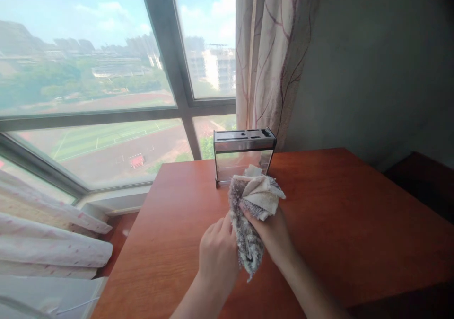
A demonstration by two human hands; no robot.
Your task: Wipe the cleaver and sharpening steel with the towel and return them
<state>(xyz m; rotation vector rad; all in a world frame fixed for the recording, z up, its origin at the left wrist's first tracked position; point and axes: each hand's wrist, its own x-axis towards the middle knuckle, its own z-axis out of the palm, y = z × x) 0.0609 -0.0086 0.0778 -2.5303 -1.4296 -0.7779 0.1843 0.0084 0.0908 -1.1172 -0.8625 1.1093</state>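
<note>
Sunlit window (88, 63) behind your table (354, 224). Both hands, left (217, 252) and right (271, 234), clamp a cloth (250, 215) near the holder (244, 155).

Two hands: the left hand (217, 252) at 6 o'clock and the right hand (271, 236) just beside it at 5 o'clock. One cloth (252, 210) between them. One metal rack (244, 155) at 12 o'clock. One table (354, 224). One curtain (273, 54) at 1 o'clock.
</note>
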